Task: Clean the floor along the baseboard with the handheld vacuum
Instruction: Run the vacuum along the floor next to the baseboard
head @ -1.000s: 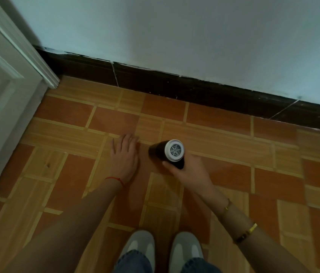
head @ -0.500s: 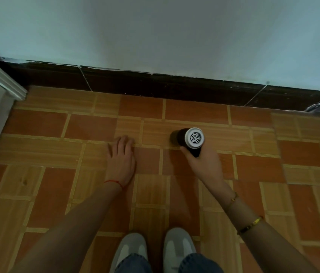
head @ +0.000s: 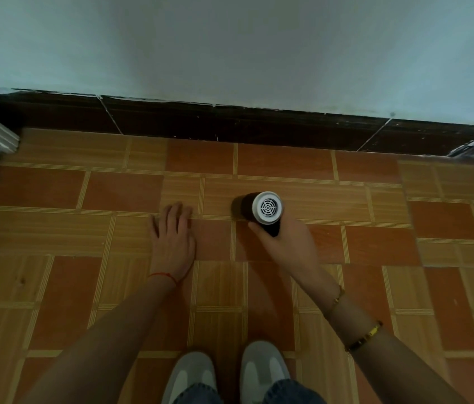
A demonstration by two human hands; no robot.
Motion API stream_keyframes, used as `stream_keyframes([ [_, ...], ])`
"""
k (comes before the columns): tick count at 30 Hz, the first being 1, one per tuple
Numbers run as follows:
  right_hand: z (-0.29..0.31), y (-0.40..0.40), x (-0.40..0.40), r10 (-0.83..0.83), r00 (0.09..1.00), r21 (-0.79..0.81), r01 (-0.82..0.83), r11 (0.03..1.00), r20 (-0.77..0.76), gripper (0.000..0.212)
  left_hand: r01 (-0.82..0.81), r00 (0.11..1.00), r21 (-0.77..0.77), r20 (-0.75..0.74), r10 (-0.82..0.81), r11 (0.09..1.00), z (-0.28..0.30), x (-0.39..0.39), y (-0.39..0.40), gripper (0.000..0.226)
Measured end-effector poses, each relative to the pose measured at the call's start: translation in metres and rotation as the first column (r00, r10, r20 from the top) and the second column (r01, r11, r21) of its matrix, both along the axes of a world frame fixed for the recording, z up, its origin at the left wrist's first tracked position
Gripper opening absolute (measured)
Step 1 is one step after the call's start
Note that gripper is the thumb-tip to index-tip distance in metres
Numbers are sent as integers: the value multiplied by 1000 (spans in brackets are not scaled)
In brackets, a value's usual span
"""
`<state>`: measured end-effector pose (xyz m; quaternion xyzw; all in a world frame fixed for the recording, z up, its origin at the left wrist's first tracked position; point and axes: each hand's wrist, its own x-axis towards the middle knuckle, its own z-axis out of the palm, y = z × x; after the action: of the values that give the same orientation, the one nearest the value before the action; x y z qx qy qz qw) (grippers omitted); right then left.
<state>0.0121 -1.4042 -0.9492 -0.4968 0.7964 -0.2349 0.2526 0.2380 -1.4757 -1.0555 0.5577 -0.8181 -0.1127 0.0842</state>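
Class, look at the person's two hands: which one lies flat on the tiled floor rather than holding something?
The left hand, with the red string at its wrist, lies flat, fingers straight. The right hand instead grips the black handheld vacuum with the white vented end.

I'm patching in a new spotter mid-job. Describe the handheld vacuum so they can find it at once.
Start at the dark baseboard under the pale wall, then drop onto the orange and wood-look tiled floor. Short of the baseboard, right of the left hand lying flat on the tiles, the right hand holds the handheld vacuum. It is a stubby black cylinder, the only one, with a round white grilled end cap facing the camera.
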Motion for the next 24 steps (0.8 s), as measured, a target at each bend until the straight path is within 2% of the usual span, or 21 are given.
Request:
stream_keyframes([
  [6, -1, -31, -17, -79, 996, -49, 77, 996, -37, 62, -3, 999, -14, -36, 2, 1000, -1, 2, -2, 49],
  [10, 4, -58, -26, -98, 995, -94, 98, 991, 2, 65, -3, 999, -17, -52, 2, 1000, 1, 2, -3, 50],
  [14, 6, -85, -19, -63, 997, -107, 67, 992, 43, 63, 4, 999, -25, -49, -5, 1000, 3, 3, -3, 50],
  [21, -2, -97, 19, 143, 982, -79, -134, 988, 126, 68, 7, 999, -36, -34, -8, 999, 6, 3, -3, 51],
  [24, -6, -88, 28, 99, 975, -68, -87, 994, 197, 57, 5, 1000, -19, -21, -6, 1000, 6, 3, -3, 51],
])
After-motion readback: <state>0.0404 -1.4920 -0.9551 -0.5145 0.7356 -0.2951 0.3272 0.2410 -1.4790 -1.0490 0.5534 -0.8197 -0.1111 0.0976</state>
